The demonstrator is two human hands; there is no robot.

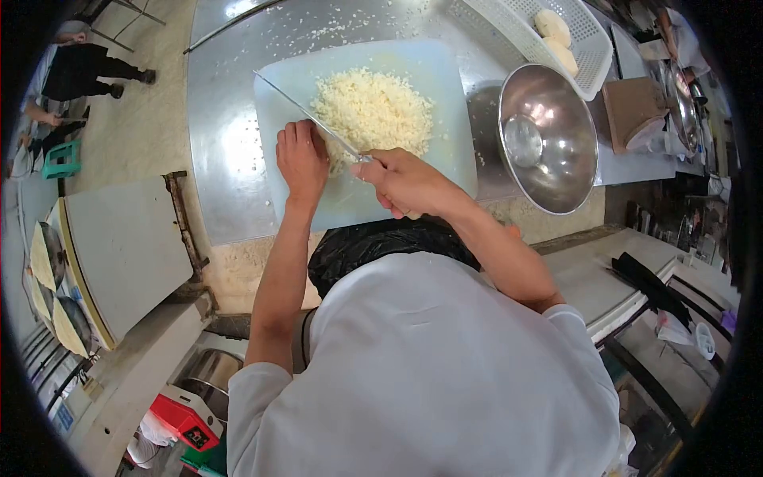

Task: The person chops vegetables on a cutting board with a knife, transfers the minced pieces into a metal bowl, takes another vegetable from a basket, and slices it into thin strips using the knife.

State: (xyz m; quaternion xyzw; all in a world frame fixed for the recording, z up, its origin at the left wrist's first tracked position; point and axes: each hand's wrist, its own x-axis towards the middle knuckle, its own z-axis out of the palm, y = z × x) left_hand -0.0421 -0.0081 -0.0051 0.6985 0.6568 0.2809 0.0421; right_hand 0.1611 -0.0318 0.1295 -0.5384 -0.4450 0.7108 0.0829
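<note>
A pile of finely chopped pale white-yellow food (377,110) lies spread on a light cutting board (433,67). My right hand (409,184) is closed around the handle of a long kitchen knife (319,123). The blade points to the upper left across the board, along the left side of the pile, and looks thin from above. Close beside the blade, on its near side, is my left hand (304,159), with its fingers stretched forward over the board. Whether its fingertips touch the blade or some chopped bits, I cannot tell.
A large metal bowl (556,119) stands tilted in view right of the board. Behind it, a white perforated basket (592,60) holds several pale round pieces. Scattered bits lie on the steel table (226,119). A person (75,71) is at the far left, near a green stool (62,161).
</note>
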